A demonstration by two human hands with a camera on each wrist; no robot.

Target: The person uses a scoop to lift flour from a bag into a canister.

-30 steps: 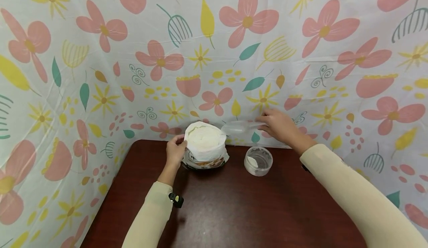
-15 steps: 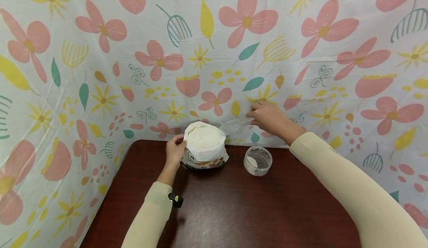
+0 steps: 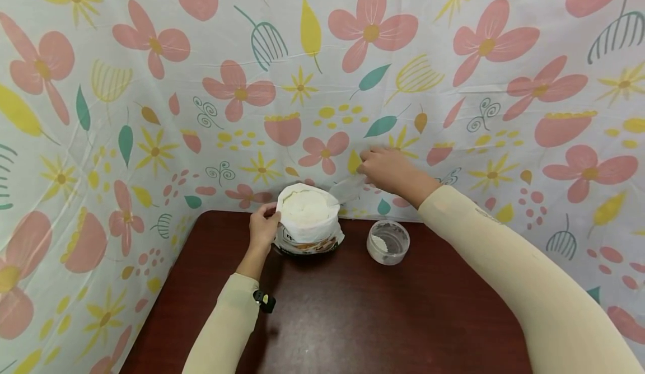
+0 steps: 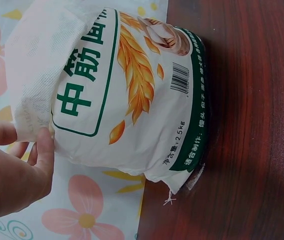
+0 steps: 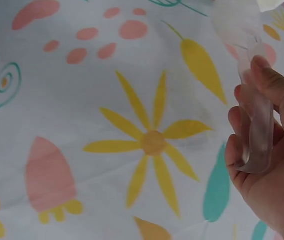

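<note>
Clear scoop (image 3: 349,189) held at the edge of a full flour bag (image 3: 311,234)

A person's right hand (image 3: 392,173), just right of centre in the head view, grips the scoop by its handle (image 5: 262,125), fingers curled round it and thumb laid along it at the right side of the right-wrist view. The scoop slants down and left toward the bag's right rim; whether the two touch cannot be told. The white bag, printed with a wheat ear (image 4: 136,75) and a barcode (image 4: 180,78), stands mid-frame, its mouth showing pale flour (image 3: 304,206). The left hand (image 3: 263,230) pinches the bag's left rim between thumb and fingers. Right of the bag, near centre, a round clear tub (image 3: 390,258) holds a small heap of white powder (image 3: 380,244) at its left side. It rests on a dark red bench (image 3: 393,318), lower frame, before a flowered cloth (image 3: 322,94).
</note>
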